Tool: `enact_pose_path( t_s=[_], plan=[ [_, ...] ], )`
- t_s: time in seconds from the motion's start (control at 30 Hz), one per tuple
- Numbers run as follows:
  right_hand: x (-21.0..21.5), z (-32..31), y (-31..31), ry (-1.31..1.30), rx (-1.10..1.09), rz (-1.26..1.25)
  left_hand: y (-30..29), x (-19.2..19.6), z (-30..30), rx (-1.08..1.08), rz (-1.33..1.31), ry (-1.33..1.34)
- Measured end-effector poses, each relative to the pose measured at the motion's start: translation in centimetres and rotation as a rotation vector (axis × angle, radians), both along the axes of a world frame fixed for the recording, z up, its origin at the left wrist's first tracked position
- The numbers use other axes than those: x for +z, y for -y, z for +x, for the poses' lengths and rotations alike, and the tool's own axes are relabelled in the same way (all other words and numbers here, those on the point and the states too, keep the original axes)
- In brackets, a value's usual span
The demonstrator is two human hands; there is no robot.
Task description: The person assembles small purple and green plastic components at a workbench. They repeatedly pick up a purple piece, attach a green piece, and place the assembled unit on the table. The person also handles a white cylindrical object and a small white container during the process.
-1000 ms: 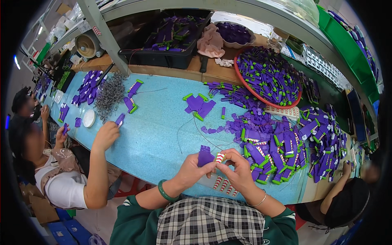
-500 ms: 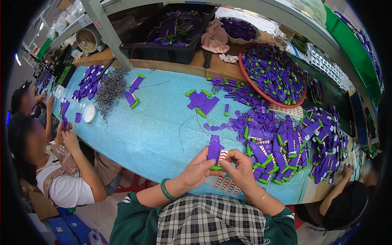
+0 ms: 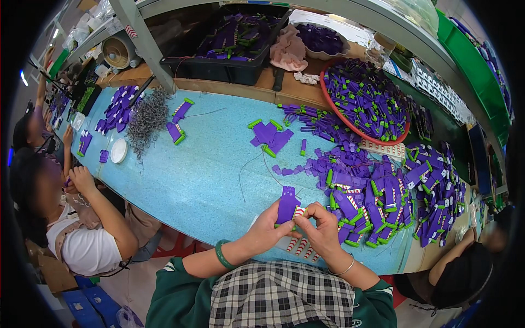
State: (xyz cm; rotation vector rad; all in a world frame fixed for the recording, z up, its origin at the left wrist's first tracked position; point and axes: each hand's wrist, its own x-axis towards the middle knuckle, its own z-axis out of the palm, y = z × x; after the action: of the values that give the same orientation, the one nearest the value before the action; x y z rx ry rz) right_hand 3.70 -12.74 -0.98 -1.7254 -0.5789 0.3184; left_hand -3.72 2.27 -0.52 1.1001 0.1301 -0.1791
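My left hand (image 3: 264,225) is closed around a flat purple plastic part (image 3: 287,204), held upright above the near edge of the table. A red-and-white striped sticker (image 3: 299,212) shows along the part's right side. My right hand (image 3: 322,225) pinches at that sticker with thumb and forefinger; the fingertips hide some of it. Beneath my hands lies a sheet of striped stickers (image 3: 298,246). A heap of purple parts with green ends (image 3: 377,205), many with striped stickers, spreads just right of my right hand.
A red-rimmed basket (image 3: 406,135) full of small purple-green pieces stands at the back right. Ahead are a black bin (image 3: 219,74) and a shelf post (image 3: 143,46). A tangle of grey wire-like bits (image 3: 150,117) and a white round dish (image 3: 119,151) lie left. Co-workers sit on both sides.
My hands have shifted slightly, and the purple part sits a little lower, its green end now covered. The co-worker on the left has lowered their hands toward the table edge.
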Motion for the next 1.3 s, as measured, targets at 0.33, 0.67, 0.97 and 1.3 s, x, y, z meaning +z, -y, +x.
enact_pose_path(
  t_s=[0.33,0.67,0.97,1.3],
  plan=[
    [1.3,0.9,0.4,0.535,0.011,-0.091,0.2,-0.4,-0.4,0.021,0.343,0.212],
    [1.3,0.7,0.0,-0.004,0.277,0.008,1.3,-2.0,0.6,-0.446,-0.761,-0.38],
    [1.9,0.9,0.7,-0.605,0.259,0.454,0.2,1.7,0.4,-0.002,0.166,0.135],
    [3.3,1.8,0.2,-0.703,0.265,0.344,-2.8,1.7,1.8,0.351,1.415,1.4]
  ],
)
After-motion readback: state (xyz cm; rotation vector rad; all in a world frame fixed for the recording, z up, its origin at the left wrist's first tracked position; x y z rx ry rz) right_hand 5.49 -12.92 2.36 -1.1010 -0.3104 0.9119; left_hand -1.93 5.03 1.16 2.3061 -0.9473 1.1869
